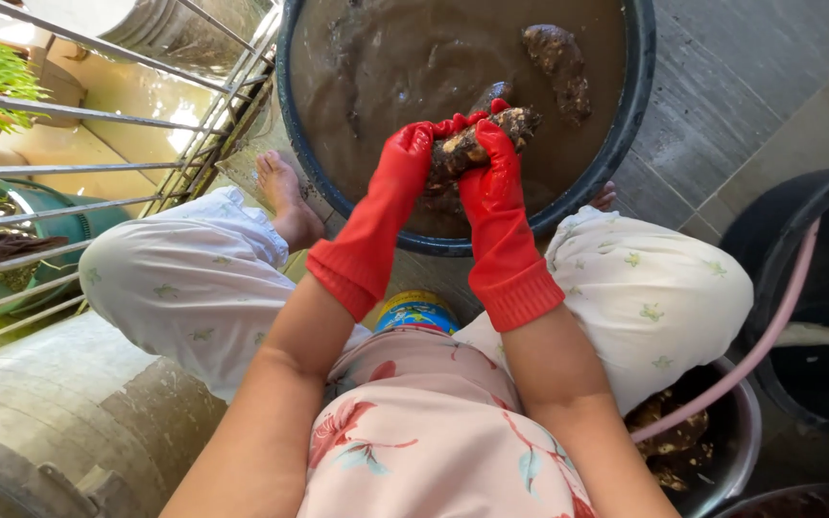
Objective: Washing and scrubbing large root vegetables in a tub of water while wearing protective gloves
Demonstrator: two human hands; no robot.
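While you sit low over the basin (640, 86), both of your hands are up at its near edge, in red rubber gloves, closed around one muddy root (477, 144). Your left hand (407, 158) wraps the root's near, lower end, fingers curled over it from the left. Your right hand (493, 163) clamps it from the right, fingers bent across the top, so the two gloves meet at the fingertips. The root lies slanted between your palms, its upper right end poking out past your right fingers, held just above the brown water and not resting in it.

The basin is wide, round and dark-rimmed, full of murky brown water. A second root (558, 59) floats in it, up and to the right of your hands, well apart from them. Another dark lump shows just behind your fingertips, partly hidden.

Your bare left foot (285, 197) rests beside the basin's left rim. A blue and yellow tin (416, 312) sits between your knees, below your wrists. At your right knee stands a metal bowl (736, 422) holding more soiled roots, with a pink hose (769, 317) curving over it towards a black tub (769, 249). A large metal pot (59, 412) lies on its side at your left, beside a railing (69, 105).
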